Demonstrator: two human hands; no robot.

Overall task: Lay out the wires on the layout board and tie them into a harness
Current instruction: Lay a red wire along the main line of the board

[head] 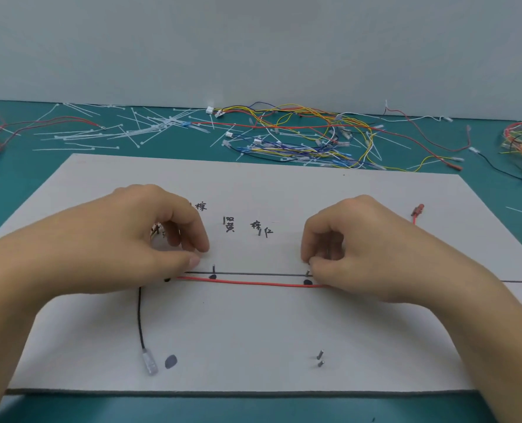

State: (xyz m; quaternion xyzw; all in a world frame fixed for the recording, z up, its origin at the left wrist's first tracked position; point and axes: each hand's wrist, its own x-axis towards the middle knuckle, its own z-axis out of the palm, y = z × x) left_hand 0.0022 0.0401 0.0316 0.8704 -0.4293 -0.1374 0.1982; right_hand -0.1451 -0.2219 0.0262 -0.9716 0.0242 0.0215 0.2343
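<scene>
Wiring workshop: green mat (15,178) w/ loose wires (299,129) & zip ties (116,132).

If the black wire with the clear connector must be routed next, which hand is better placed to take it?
Left, probably. The left hand sits just above the black wire, whose clear connector lies on the left of the board. The right hand holds the red wire at the far end.

One layout board (253,331) bears one red wire (253,282), one black wire (140,319), at least six metal pins (320,354) and four dark dots (170,361), with two hands at work, a left hand (150,236) and a right hand (354,248), while cable ties (101,137) and spare wires (299,126) on the surface (25,172) lie too tangled to count.
</scene>
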